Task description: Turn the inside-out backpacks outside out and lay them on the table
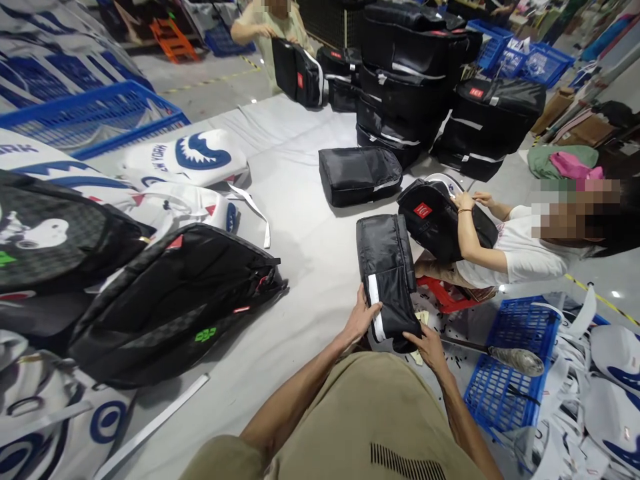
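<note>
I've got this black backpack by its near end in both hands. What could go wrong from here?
1. The black backpack is held only at its near end by the left hand and right hand; it may sag or slip.
2. Its far end lies close to the seated person's arm and could bump it.
3. The blue crate and long tool near the right hand could snag.

black backpack point(387, 267) (white reflective strip at near end) lying flat on table edge.
</note>
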